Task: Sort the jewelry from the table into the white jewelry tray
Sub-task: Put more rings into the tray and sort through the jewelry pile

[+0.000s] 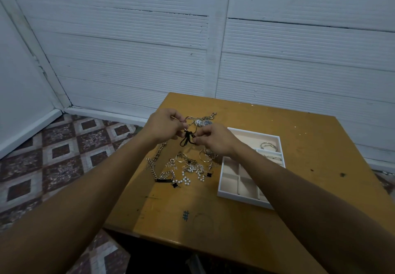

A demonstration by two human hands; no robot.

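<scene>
Both hands are raised over the jewelry pile (188, 168) on the wooden table (299, 137). My left hand (163, 125) and my right hand (213, 138) each pinch one side of a black cord bracelet (187, 138), which hangs in a loop between them. A thin gold chain also runs from my left fingers. Below lie chains, pearl strands, gold hoops and black clover pieces. The white jewelry tray (224, 194) stands to the right, partly hidden by my right forearm. Silver rings (268, 146) lie in its far right compartments.
A chunky chain with a watch (204, 121) lies behind the hands. The table's left edge drops to a patterned tiled floor (64, 152). A white panelled wall (149, 49) stands behind the table.
</scene>
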